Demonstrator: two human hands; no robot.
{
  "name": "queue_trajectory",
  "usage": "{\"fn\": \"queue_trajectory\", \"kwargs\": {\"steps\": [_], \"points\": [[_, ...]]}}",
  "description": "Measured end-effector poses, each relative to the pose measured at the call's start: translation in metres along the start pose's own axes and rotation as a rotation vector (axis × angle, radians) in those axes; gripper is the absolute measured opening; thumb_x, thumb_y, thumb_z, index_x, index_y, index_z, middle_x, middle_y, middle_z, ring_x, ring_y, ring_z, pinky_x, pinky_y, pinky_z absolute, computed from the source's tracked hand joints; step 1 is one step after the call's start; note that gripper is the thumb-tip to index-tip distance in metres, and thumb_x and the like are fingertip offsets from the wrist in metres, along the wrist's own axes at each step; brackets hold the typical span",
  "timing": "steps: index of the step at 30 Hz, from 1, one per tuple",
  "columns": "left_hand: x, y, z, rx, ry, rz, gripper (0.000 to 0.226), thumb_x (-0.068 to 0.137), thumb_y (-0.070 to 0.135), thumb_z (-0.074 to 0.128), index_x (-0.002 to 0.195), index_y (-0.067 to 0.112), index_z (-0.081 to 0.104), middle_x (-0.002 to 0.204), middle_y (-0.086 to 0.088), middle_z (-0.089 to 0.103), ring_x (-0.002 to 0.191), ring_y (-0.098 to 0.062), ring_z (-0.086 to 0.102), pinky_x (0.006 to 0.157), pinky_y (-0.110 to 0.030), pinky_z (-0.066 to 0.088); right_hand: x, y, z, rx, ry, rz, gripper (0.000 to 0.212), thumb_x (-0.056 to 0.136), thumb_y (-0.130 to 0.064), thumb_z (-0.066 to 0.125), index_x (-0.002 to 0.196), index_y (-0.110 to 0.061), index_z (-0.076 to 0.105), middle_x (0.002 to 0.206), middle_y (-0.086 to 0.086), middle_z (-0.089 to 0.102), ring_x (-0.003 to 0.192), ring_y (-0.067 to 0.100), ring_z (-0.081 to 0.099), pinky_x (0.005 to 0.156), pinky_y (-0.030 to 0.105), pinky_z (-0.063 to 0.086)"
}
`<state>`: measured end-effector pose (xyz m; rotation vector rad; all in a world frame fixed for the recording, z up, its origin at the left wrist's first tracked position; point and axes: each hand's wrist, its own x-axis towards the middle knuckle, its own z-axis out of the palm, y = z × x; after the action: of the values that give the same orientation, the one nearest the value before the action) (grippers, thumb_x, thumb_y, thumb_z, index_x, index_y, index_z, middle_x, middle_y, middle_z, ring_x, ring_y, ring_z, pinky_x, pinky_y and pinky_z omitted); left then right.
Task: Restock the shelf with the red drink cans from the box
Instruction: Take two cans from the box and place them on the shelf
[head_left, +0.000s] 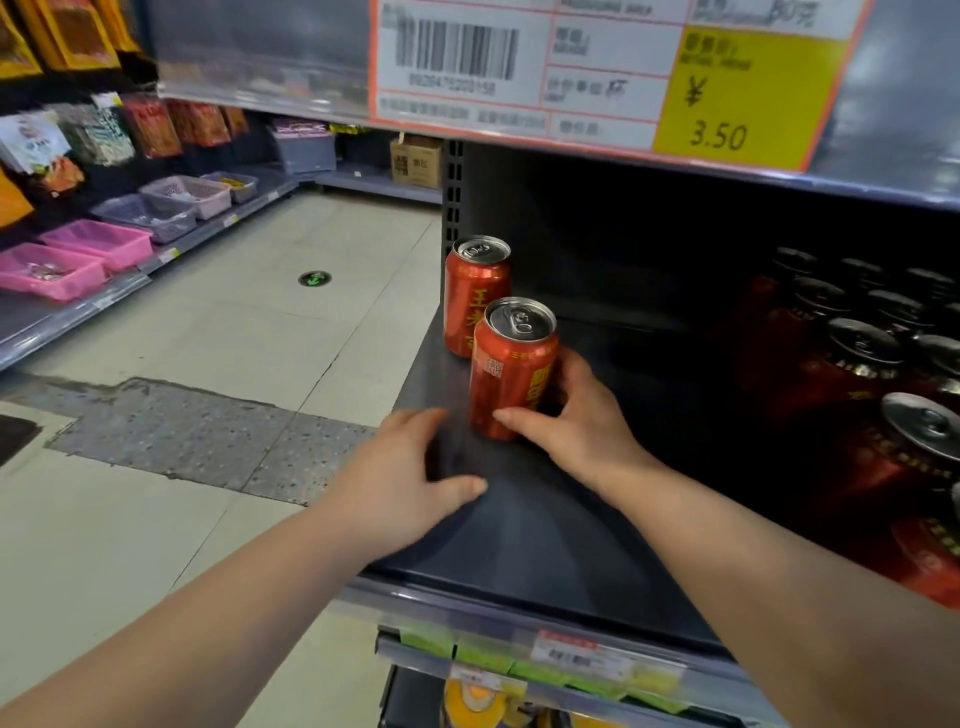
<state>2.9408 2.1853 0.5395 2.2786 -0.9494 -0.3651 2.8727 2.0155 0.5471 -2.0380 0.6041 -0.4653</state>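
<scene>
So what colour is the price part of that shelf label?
The price panel is yellow, seen in the head view.

A large price label (519, 67) with a barcode and a yellow panel (748, 98) reading 3.50 hangs overhead. Across the pale tiled floor (234, 332), pink baskets (93, 244) and lavender baskets (182, 195) sit in a row below hanging snack packets (150, 124). A round green sticker (314, 278) lies beyond a grey speckled patch (208, 436).

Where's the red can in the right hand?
Head view, centre: red drink can, in the right hand, stands upright at the dark shelf's left end, in front of a second red can.
</scene>
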Motion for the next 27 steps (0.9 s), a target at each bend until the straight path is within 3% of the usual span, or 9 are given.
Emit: {"fn": "queue_trajectory", "kwargs": {"steps": [3,9,14,17,20,22,25,27], "points": [[-0.007,-0.012,0.003,0.197,-0.097,0.053,0.072,0.076,0.049,0.067,0.137,0.021,0.042,0.145,0.002,0.034,0.138,-0.019,0.029,0.111,-0.031,0.028,0.009,0.002,-0.001,0.001,0.045,-0.004,0.067,0.069,-0.026,0.079,0.126,-0.023,0.045,0.114,-0.007,0.056,0.109,0.010,0.053,0.089,0.023,0.038],[-0.009,-0.017,0.009,0.205,-0.076,0.101,0.070,0.081,0.050,0.062,0.140,0.022,0.037,0.155,0.000,0.020,0.146,-0.019,0.006,0.118,-0.033,0.013,0.045,-0.001,-0.008,-0.065,0.107,0.074,0.072,0.073,-0.024,0.075,0.135,-0.020,0.039,0.133,0.009,0.049,0.120,0.024,0.049,0.102,0.036,0.040],[-0.010,-0.020,0.013,0.172,-0.039,0.115,0.068,0.082,0.050,0.060,0.141,0.024,0.036,0.156,0.003,0.018,0.146,-0.017,0.001,0.118,-0.031,0.007,0.053,-0.001,0.003,0.040,0.232,0.109,0.100,0.055,-0.037,0.086,0.134,-0.019,0.027,0.135,0.004,0.046,0.122,0.021,0.048,0.099,0.031,0.038],[-0.011,-0.020,0.014,0.172,-0.034,0.117,0.068,0.083,0.050,0.059,0.141,0.025,0.035,0.156,0.004,0.018,0.146,-0.016,0.000,0.118,-0.033,0.006,0.058,0.002,0.003,0.000,0.227,0.151,0.095,0.058,-0.037,0.085,0.135,-0.020,0.032,0.137,0.007,0.044,0.125,0.025,0.045,0.103,0.040,0.040],[-0.011,-0.020,0.013,0.186,-0.043,0.111,0.068,0.083,0.051,0.058,0.142,0.026,0.034,0.156,0.005,0.016,0.145,-0.015,0.000,0.118,-0.032,0.004,0.063,0.003,-0.008,0.141,0.103,0.161,0.085,0.068,-0.021,0.079,0.138,-0.021,0.031,0.133,0.004,0.049,0.118,0.019,0.049,0.090,0.031,0.040],[-0.011,-0.018,0.012,0.184,-0.047,0.112,0.068,0.083,0.051,0.057,0.142,0.026,0.033,0.156,0.005,0.016,0.145,-0.014,0.001,0.117,-0.031,0.004,0.064,0.002,-0.009,0.138,0.084,0.151,0.094,0.065,-0.024,0.081,0.140,-0.021,0.023,0.134,0.003,0.047,0.119,0.018,0.047,0.092,0.033,0.040],[-0.012,-0.018,0.012,0.175,-0.051,0.115,0.068,0.083,0.050,0.058,0.141,0.026,0.033,0.156,0.005,0.015,0.145,-0.014,0.001,0.117,-0.030,0.005,0.067,-0.002,0.001,-0.007,0.238,0.160,0.106,0.053,-0.043,0.085,0.136,-0.021,0.023,0.139,0.003,0.042,0.126,0.024,0.043,0.105,0.045,0.038],[-0.012,-0.017,0.011,0.169,-0.052,0.113,0.067,0.083,0.050,0.058,0.141,0.025,0.034,0.156,0.004,0.016,0.145,-0.014,0.001,0.117,-0.030,0.005,0.070,-0.002,0.002,0.013,0.266,0.185,0.102,0.058,-0.037,0.084,0.136,-0.021,0.021,0.137,0.004,0.043,0.126,0.026,0.044,0.104,0.045,0.038]]}}
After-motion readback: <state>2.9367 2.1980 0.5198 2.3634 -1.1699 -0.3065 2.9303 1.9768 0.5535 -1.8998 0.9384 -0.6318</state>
